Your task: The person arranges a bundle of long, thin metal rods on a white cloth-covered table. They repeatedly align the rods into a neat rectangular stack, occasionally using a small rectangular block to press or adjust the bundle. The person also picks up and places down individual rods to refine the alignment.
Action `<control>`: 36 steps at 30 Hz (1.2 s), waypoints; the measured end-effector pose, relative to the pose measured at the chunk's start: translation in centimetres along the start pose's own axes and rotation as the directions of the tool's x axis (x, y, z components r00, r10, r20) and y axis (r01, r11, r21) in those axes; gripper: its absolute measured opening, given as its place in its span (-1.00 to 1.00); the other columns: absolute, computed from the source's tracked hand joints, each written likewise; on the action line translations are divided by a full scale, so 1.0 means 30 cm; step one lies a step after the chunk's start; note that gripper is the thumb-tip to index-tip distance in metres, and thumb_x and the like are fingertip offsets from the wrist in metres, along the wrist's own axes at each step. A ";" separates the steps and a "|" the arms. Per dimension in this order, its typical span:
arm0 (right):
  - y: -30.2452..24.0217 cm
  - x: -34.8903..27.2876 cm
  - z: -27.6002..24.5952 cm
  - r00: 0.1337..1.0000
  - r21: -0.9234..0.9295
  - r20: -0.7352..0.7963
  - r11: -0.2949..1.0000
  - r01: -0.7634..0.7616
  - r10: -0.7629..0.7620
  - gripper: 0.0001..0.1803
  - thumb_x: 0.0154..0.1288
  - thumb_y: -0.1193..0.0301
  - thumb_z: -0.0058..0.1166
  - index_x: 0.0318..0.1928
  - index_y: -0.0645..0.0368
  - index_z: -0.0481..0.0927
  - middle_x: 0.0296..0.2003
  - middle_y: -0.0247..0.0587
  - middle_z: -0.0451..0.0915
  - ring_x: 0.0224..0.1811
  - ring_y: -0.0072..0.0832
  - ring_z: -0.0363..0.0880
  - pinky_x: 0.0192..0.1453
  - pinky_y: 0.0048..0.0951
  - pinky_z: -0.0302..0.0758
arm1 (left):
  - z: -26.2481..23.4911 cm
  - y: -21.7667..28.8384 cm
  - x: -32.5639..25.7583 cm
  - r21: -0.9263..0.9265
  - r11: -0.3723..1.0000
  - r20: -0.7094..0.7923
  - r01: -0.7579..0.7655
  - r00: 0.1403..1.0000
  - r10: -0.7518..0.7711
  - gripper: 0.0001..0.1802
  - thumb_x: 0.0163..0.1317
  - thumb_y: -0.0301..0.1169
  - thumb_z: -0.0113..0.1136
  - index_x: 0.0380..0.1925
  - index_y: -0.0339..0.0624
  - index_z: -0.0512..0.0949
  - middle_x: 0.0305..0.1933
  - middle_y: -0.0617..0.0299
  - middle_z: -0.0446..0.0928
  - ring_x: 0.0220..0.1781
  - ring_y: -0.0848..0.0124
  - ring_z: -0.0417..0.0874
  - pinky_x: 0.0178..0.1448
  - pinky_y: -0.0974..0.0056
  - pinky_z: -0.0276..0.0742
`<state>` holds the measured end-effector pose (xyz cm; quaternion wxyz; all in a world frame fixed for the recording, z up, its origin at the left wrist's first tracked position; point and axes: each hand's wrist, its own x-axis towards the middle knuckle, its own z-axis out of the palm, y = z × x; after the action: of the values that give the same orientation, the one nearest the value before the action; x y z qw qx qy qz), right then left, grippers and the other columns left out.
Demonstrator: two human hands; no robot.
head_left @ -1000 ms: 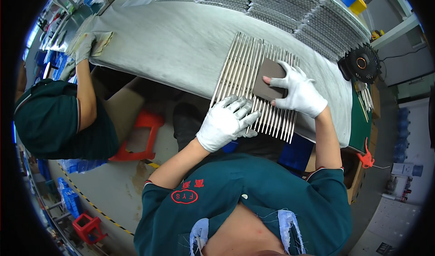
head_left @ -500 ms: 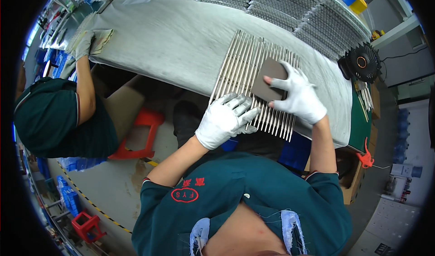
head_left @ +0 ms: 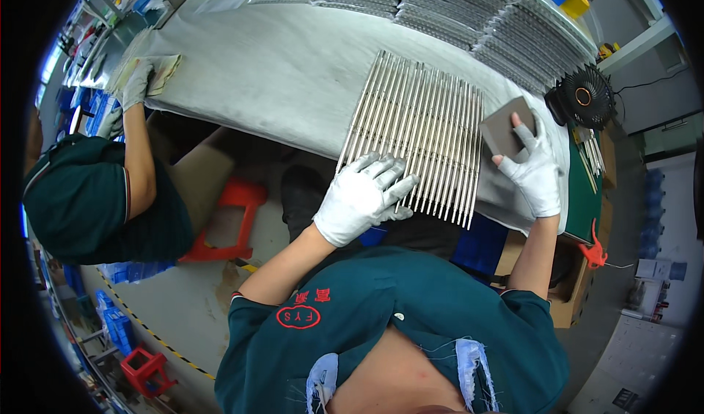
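Many thin silvery metal rods [head_left: 433, 121] lie side by side in a flat row near the table's front edge, their near ends sticking out past it. My left hand [head_left: 356, 200], in a white glove with greyed fingertips, lies with stretched fingers on the near left ends of the rods. A flat rectangular brown-grey pad [head_left: 500, 128], perhaps a sanding pad, is in my right hand [head_left: 537, 178], just right of the row. That glove leaves the thumb and a fingertip bare; the thumb is at the pad's near edge, and the far fingers are partly hidden.
Bubble-wrapped stacks [head_left: 447, 11] line the table's back. At the right stand a black fan [head_left: 584, 96] and a red air gun [head_left: 592, 253]. A co-worker's gloved hand [head_left: 137, 85] touches a cloth at the table's left. A red stool [head_left: 233, 220] stands below.
My right hand has moved the pad right, off the rods and beside the row. The rods under it now show. My left hand has stayed nearly in place.
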<state>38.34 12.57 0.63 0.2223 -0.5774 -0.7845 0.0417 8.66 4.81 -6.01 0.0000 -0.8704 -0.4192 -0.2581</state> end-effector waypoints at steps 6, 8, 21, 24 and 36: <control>0.194 -0.128 -0.074 0.945 -0.135 -0.081 0.936 -0.327 0.318 -0.17 -0.06 0.11 0.35 0.26 0.11 0.44 0.31 0.17 0.23 0.17 -0.03 0.41 0.26 -0.21 0.35 | -0.044 -0.004 0.015 -0.033 0.999 0.157 0.002 0.988 0.003 -0.08 -0.17 0.20 0.28 0.18 -0.10 0.41 0.14 0.13 0.49 0.21 0.19 0.46 0.35 0.04 0.28; 0.253 -0.167 -0.106 0.915 -0.190 -0.146 0.897 -0.399 0.376 -0.15 -0.04 0.07 0.35 0.28 0.09 0.41 0.31 0.14 0.24 0.18 -0.03 0.41 0.26 -0.21 0.35 | -0.045 -0.009 0.025 -0.023 1.000 0.157 0.000 0.988 0.004 -0.08 -0.17 0.19 0.28 0.18 -0.11 0.41 0.14 0.13 0.49 0.22 0.20 0.46 0.36 0.04 0.28; 0.501 -0.323 -0.265 0.596 -0.513 -0.295 0.402 -0.758 0.747 -0.08 0.05 -0.27 0.10 0.35 -0.03 0.33 0.38 0.08 0.16 0.37 -0.01 0.22 0.35 -0.04 0.24 | -0.016 -0.011 0.026 0.035 0.999 0.115 -0.026 0.993 0.022 -0.16 -0.15 0.11 0.31 0.16 -0.06 0.43 0.12 0.21 0.51 0.17 0.19 0.47 0.32 0.07 0.32; 0.482 -0.314 -0.274 0.473 -0.610 -0.240 0.247 -0.753 0.848 -0.06 0.09 -0.36 -0.03 0.35 -0.04 0.32 0.40 0.01 0.14 0.47 -0.07 0.03 0.40 0.08 0.08 | -0.046 0.002 0.033 0.012 1.000 0.144 0.009 0.989 -0.011 -0.12 -0.18 0.14 0.31 0.16 -0.07 0.43 0.13 0.18 0.50 0.19 0.16 0.46 0.33 0.03 0.30; 0.105 -0.138 0.054 0.992 -0.102 0.097 0.990 0.095 -0.085 -0.08 0.20 -0.29 -0.11 0.35 0.15 0.26 0.41 0.06 0.11 0.48 0.07 -0.06 0.52 -0.01 -0.13 | -0.102 -0.055 -0.010 0.217 0.958 0.170 0.187 0.959 -0.226 0.08 -0.28 0.32 0.24 0.30 0.06 0.28 0.27 -0.03 0.38 0.25 -0.09 0.38 0.40 -0.20 0.08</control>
<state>41.47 10.11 -3.07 0.1563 -0.5498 -0.8204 0.0166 5.93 5.00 -3.83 0.0194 -0.8381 -0.5299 -0.1279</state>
